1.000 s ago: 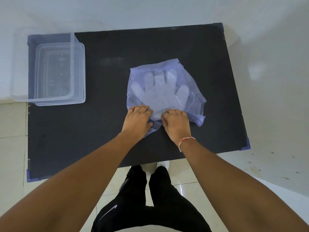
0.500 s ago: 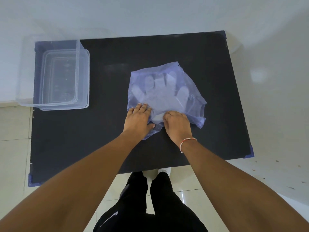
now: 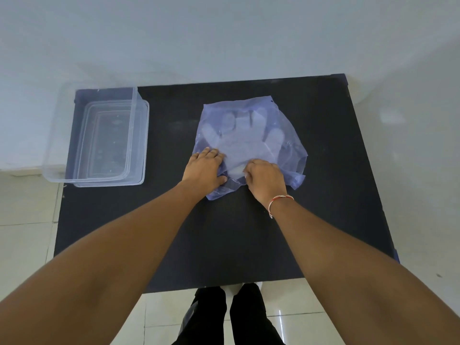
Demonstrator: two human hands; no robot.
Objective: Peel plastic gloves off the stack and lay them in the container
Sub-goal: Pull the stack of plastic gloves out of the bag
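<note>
**Black, violet and clear plastic**

The tabletop point(image 3: 249, 232) is matt black, with blue caps at its corners; near its far-left corner the container point(image 3: 99, 135) is colourless and see-through, its walls faintly milky; toward the far-right edge the bag point(image 3: 286, 120) is a pale translucent violet, and the gloves point(image 3: 239, 143) inside show whitish-grey through it; the thread bracelet point(image 3: 280, 199) is red and white; the trousers point(image 3: 244, 317) are black; the floor tiles point(image 3: 25, 220) are cream.

Looks steeply down from head height, facing forward over a black table point(image 3: 224, 240), close above both forearms, with floor tiles point(image 3: 25, 245) and wall at the edges.
</note>
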